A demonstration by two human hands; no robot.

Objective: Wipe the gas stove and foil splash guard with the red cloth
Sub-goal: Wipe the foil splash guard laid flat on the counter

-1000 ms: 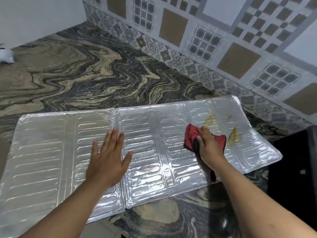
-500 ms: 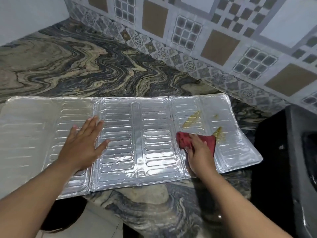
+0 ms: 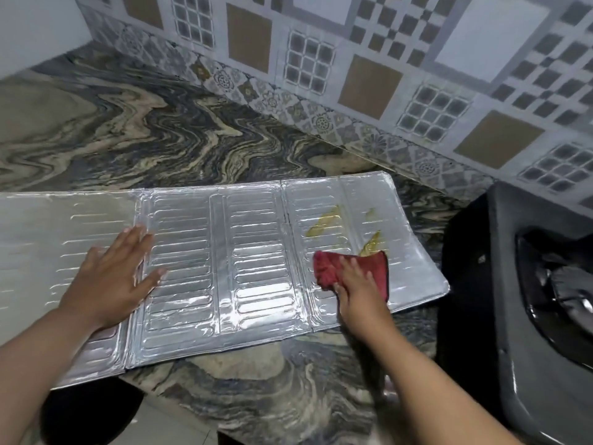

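Note:
The silver foil splash guard lies flat on the marbled counter, its front edge hanging over the counter edge. Yellow-brown stains mark its right panel. My right hand presses the red cloth onto that right panel, just below the stains. My left hand lies flat with fingers spread on the left part of the guard, holding it down. The dark gas stove stands at the right edge of the view, a burner partly visible.
The swirled marble counter stretches behind the guard to a patterned tiled wall. The counter's front edge runs under the guard, with floor and a dark round object below at the lower left.
My right hand has drawn the red cloth down, off the stains and toward me. The view has shifted right, bringing the stove in. My left hand stays flat on the guard.

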